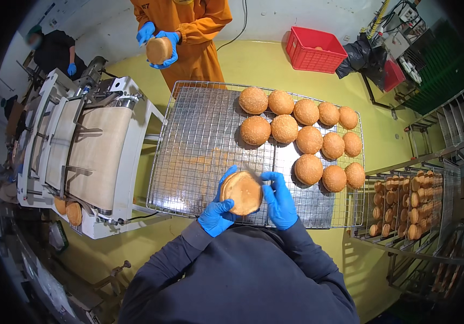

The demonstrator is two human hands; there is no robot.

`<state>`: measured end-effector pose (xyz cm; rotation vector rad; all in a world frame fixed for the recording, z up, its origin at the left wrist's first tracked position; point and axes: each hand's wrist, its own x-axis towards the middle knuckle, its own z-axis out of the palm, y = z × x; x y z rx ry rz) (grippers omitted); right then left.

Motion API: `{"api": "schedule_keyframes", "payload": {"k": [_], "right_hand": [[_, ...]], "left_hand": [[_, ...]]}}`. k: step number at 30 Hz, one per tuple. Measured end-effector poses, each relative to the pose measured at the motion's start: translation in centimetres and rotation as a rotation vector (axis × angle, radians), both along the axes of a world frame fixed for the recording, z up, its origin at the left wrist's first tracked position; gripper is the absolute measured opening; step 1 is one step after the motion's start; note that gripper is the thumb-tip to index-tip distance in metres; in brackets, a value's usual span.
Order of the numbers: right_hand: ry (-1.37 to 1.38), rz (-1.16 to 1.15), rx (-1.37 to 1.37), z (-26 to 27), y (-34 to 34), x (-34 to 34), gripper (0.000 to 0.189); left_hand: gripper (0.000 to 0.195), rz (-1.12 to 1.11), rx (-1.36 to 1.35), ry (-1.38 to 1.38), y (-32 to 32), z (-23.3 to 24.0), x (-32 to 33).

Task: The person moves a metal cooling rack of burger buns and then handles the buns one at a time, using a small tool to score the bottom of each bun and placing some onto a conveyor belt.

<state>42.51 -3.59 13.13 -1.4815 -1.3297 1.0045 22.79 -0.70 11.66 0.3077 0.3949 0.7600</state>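
My left hand (220, 212), in a blue glove, holds a round bread bun (242, 193) with its flat underside turned up. At the bun's right edge is my right hand (279, 200), also gloved in blue, its fingers closed on a small tool (252, 172) whose blurred blade reaches over the bun's upper right edge; its kind is hard to tell. Both hands are above the near edge of a wire cooling rack (199, 133). Several crumb-topped buns (309, 169) stand in rows on the rack's right part.
Across the rack a co-worker in orange overalls (199, 60) holds another bun (159, 50). A belt conveyor (98, 154) stands left. A red crate (315, 50) is on the floor behind. At right is a rack trolley (406, 206) loaded with buns. Another person (55, 52) is far left.
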Motion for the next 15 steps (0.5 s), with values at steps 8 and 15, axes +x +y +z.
{"api": "schedule_keyframes", "payload": {"k": [8, 15], "right_hand": [[-0.17, -0.27, 0.108, -0.6, -1.2, 2.5, 0.007], [-0.351, -0.292, 0.155, 1.2, -0.3, 2.6, 0.013]], "left_hand": [[0.085, 0.162, 0.215, 0.281, -1.4, 0.0, 0.8], [0.067, 0.226, -0.067, 0.278, -1.2, 0.0, 1.5]]}}
